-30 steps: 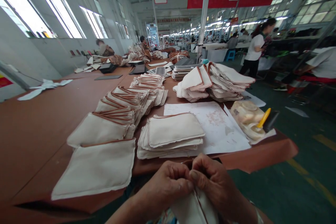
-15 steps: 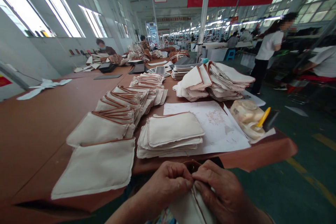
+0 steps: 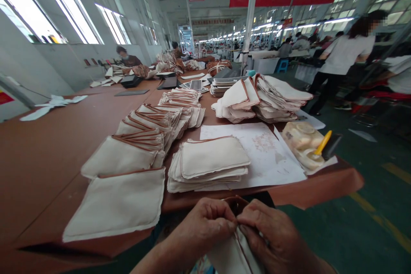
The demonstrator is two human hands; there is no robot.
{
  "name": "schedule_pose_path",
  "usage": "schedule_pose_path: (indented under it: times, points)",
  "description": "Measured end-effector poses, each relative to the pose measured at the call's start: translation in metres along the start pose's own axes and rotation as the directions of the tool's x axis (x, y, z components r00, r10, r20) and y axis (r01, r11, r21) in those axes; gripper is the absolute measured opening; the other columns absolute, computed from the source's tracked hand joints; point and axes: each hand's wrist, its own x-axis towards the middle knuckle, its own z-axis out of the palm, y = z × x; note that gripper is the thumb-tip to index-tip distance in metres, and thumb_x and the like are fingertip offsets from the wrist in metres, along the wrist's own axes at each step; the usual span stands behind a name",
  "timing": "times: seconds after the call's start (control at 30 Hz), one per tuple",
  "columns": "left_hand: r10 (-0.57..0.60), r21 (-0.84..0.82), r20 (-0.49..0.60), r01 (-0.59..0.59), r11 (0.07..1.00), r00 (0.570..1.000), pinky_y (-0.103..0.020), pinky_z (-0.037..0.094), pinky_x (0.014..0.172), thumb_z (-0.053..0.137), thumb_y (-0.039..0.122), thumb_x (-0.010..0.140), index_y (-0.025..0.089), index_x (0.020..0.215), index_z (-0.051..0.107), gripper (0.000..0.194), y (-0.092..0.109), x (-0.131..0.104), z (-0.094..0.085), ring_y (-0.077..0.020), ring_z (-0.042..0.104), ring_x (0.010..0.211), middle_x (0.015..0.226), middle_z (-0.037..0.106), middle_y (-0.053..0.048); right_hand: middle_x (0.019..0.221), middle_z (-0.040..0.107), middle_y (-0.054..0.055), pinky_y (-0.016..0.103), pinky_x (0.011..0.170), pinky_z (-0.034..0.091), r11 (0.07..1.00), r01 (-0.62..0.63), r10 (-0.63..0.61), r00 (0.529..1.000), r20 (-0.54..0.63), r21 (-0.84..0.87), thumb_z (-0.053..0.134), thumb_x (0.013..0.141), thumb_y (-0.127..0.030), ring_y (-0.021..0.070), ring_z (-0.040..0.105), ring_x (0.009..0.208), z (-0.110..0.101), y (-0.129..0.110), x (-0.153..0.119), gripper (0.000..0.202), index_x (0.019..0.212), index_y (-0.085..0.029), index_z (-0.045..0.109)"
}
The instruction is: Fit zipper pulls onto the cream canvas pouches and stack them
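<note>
My left hand (image 3: 207, 227) and right hand (image 3: 272, 235) meet just below the near edge of the table (image 3: 48, 154), both pinched on one cream pouch (image 3: 229, 257) with brown piping. My fingers (image 3: 231, 222) are closed tight on its top edge, thumbs and forefingers touching each other across the seam; the rest of the pouch hangs down between my wrists, off the table.

Straight ahead of my hands, on the table, sits a stack (image 3: 210, 162) of the same pouches, its far side lying on a sheet of white paper (image 3: 266, 154). To the left of the stack one pouch lies flat (image 3: 118, 203), and beyond it a long overlapping row (image 3: 150, 130) of pouches runs away from me. A bigger heap (image 3: 263, 98) stands farther off to the right. Near the table's right corner is a clear bag (image 3: 302, 143) with a yellow-handled tool (image 3: 323, 143) resting on it.

In the aisle to the right a person in a white shirt (image 3: 343, 53) stands, and another person (image 3: 126, 58) sits at the far left end.
</note>
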Motion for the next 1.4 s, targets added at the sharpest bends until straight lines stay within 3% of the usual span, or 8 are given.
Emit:
schedule_pose_path:
  times: [0.4,0.57,0.73,1.03,1.17,1.4]
  points:
    - [0.003,-0.050,0.016,-0.003,0.999,1.000,-0.023,0.022,0.051,0.061,0.028,0.064,0.013,0.066,0.060,0.016,-0.008,0.002,0.001,-0.0091,0.031,0.053,0.057,0.045,0.003,0.072,0.063,0.007,0.029,0.058,0.048,0.938,0.125,-0.143,0.989,-0.031,-0.324,0.045,0.083,-0.003,0.0203,0.058,0.065,0.006,0.001,-0.005,0.023,0.099,-0.015,0.057]
    - [-0.028,-0.033,-0.013,0.028,0.999,1.000,-0.022,0.023,0.051,0.060,0.026,0.065,0.013,0.067,0.060,0.014,-0.010,0.005,0.004,-0.0086,0.031,0.053,0.057,0.045,0.004,0.067,0.058,0.005,0.031,0.053,0.042,0.909,0.102,-0.122,0.992,-0.024,-0.404,0.044,0.086,-0.006,0.0202,0.053,0.060,0.008,0.003,-0.009,0.016,0.090,-0.017,0.056]
    - [0.010,-0.010,0.028,-0.009,1.000,1.000,-0.022,0.023,0.051,0.060,0.027,0.069,0.013,0.067,0.060,0.014,-0.009,0.005,0.004,-0.0088,0.032,0.055,0.060,0.046,0.003,0.068,0.056,0.005,0.030,0.055,0.042,0.915,0.063,-0.086,0.995,-0.041,-0.398,0.041,0.085,-0.006,0.0199,0.053,0.062,0.009,0.005,-0.009,0.018,0.087,-0.018,0.054]
    - [0.005,0.000,0.010,-0.005,1.000,1.000,-0.022,0.021,0.052,0.061,0.025,0.068,0.012,0.065,0.062,0.013,-0.010,0.006,0.003,-0.0083,0.030,0.054,0.058,0.044,0.004,0.068,0.052,0.002,0.029,0.055,0.038,0.922,-0.031,-0.025,0.990,-0.139,-0.385,0.040,0.086,-0.004,0.0176,0.052,0.061,0.009,0.010,-0.010,0.019,0.083,-0.019,0.051]
    - [0.015,-0.021,-0.018,-0.015,1.000,1.000,-0.023,0.021,0.050,0.061,0.026,0.065,0.013,0.064,0.061,0.014,-0.009,0.005,0.005,-0.0081,0.029,0.052,0.055,0.043,0.004,0.069,0.051,0.001,0.028,0.055,0.039,0.953,-0.111,0.060,0.981,-0.183,-0.283,0.041,0.085,-0.003,0.0157,0.052,0.059,0.003,0.011,-0.013,0.019,0.083,-0.020,0.050]
    - [0.003,-0.027,-0.039,-0.004,1.000,0.999,-0.022,0.023,0.050,0.061,0.027,0.064,0.013,0.063,0.061,0.014,-0.006,0.005,0.007,-0.0080,0.030,0.051,0.055,0.044,0.004,0.066,0.054,0.000,0.025,0.052,0.041,0.990,0.005,-0.028,0.986,-0.167,-0.138,0.043,0.080,-0.002,0.0156,0.053,0.058,0.001,-0.002,-0.010,0.022,0.088,-0.022,0.051]
